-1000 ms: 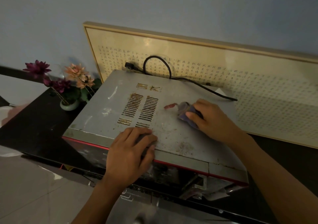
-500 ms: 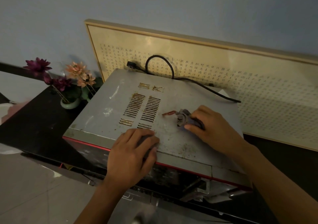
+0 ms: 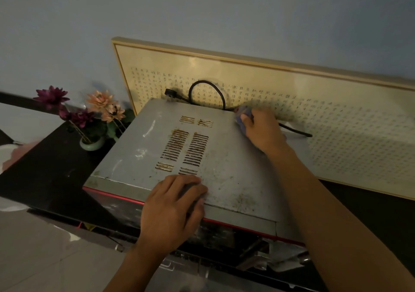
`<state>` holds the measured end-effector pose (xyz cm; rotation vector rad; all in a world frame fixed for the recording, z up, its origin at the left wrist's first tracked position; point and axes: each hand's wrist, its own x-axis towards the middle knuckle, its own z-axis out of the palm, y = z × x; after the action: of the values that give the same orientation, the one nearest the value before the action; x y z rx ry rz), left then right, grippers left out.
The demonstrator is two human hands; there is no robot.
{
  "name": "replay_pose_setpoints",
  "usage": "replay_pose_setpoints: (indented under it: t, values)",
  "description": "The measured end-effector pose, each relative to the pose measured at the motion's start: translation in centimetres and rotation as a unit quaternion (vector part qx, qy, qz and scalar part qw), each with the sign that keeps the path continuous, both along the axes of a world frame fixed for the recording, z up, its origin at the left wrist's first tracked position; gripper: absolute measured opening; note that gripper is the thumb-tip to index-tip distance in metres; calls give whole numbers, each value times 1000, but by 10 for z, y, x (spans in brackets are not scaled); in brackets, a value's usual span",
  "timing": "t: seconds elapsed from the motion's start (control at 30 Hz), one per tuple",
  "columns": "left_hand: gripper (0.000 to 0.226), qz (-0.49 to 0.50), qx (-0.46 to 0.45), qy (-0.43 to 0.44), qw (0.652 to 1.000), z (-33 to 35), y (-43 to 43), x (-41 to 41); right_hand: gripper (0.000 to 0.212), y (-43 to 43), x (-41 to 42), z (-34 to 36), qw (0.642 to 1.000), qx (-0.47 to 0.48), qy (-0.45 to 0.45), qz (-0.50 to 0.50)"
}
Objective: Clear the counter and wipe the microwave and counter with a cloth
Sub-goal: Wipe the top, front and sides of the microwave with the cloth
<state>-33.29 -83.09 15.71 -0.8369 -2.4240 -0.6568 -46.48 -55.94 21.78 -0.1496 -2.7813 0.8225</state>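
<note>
Right hand (image 3: 262, 132) is out at the back edge of the microwave (image 3: 139, 148) top, toward the far right corner, with the cloth (image 3: 243, 117) bunched under it. The fingers are curled round the cloth and press it onto the metal, just beside the spot where the black cord (image 3: 207, 87) loops up behind. That reach makes sense, since grime tends to gather along the rear lip.

Left hand (image 3: 170, 211) sits at the front edge of the top, just below the vent slots. Its fingers are loosely bent and it rests palm-down on the metal, gripping nothing I can make out. The dark patch under the fingers looks like shadow, though the light is too dim to be sure. My read is that it's there as a brace, stopping the box from sliding on the bench (image 3: 45, 175) while the other arm stretches.

The near half of the top is speckled and stained, so there's plenty left to wipe. A small vase of flowers (image 3: 92, 144) stands on the bench by the microwave's left back corner.
</note>
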Motion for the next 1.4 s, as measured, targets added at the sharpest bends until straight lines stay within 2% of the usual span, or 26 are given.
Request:
replay_pose_setpoints:
  t: [0.07, 0.13, 0.2, 0.33, 0.4, 0.47, 0.53, 0.63, 0.7, 0.8, 0.87, 0.93, 1.1, 1.23, 1.3, 1.4]
  values:
    - [24, 1, 2, -1, 1000, -1, 0, 0, 24, 2, 19, -7, 995, 66, 12, 74]
    - [24, 2, 3, -1, 1000, -1, 1, -1, 24, 7, 28, -13, 989, 91, 24, 112]
    - [24, 2, 2, -3, 1000, -1, 1, 0, 25, 10, 18, -16, 992, 86, 27, 83]
    - [23, 1, 1, -4, 1000, 2, 0, 1, 28, 0, -17, -14, 999, -6, 10, -36]
    - [22, 0, 0, -9, 1000, 2, 0, 1, 27, -7, -23, -13, 999, 9, 4, -53]
    - [22, 2, -1, -10, 1000, 1, 0, 1, 27, -12, -13, -10, 998, 54, 6, -14]
    - [22, 0, 1, -10, 1000, 1, 0, 1, 25, -12, 6, -11, 992, 93, 21, 82]
    - [21, -2, -1, -8, 1000, 1, 0, 0, 23, -3, 22, -16, 979, 103, 39, 172]
    - [21, 0, -1, -7, 1000, 1, 0, 0, 21, 0, 7, -21, 986, 95, 52, 128]
    - [21, 1, 1, -8, 1000, 2, 1, 1, 23, -4, -30, -20, 998, 50, 35, -11]
    - [21, -1, 0, -10, 1000, 2, 1, 0, 26, -8, -44, -19, 997, 56, 34, -43]
    - [22, 0, 1, -10, 1000, 1, 0, 1, 23, -10, -40, -18, 997, 67, 35, -8]
    - [22, -4, 4, -3, 1000, 0, 0, 1, 24, -16, 16, -10, 977, 85, 24, 194]
    - [21, -4, 8, 2, 1000, -1, 1, -1, 33, -15, 61, -13, 963, 68, 11, 259]
    - [21, -2, 8, 7, 1000, -1, 1, -2, 33, -15, 59, -17, 970, 64, 27, 231]
    - [20, 1, 5, 13, 1000, -1, 1, -1, 27, -25, 38, -20, 990, 63, 36, 122]
